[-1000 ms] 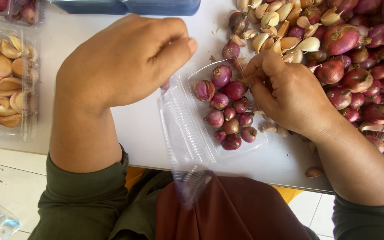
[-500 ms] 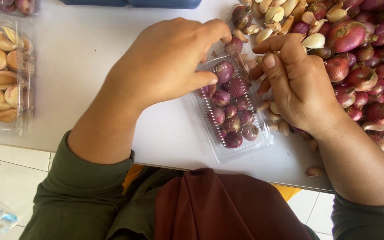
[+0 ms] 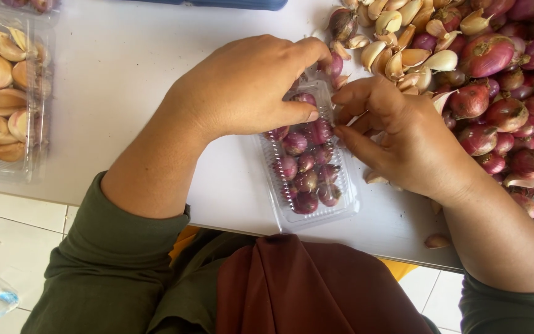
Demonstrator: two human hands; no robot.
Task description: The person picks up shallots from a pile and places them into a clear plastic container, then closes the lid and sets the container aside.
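Observation:
A clear plastic clamshell box (image 3: 341,210) filled with small purple shallots (image 3: 307,179) lies on the white table near its front edge. My left hand (image 3: 248,86) presses down on the far half of its lid, thumb along the top. My right hand (image 3: 397,136) pinches the box's right edge with fingertips next to the left thumb.
A heap of loose shallots (image 3: 502,105) and garlic cloves (image 3: 403,43) fills the right side of the table. A clear box of garlic cloves (image 3: 1,93) sits at the far left. A white tiled floor (image 3: 7,229) shows below the table edge.
The lid, open and flopped to the left a second ago, has been folded over the shallots. My left hand came down onto it and my right hand moved to the box's edge.

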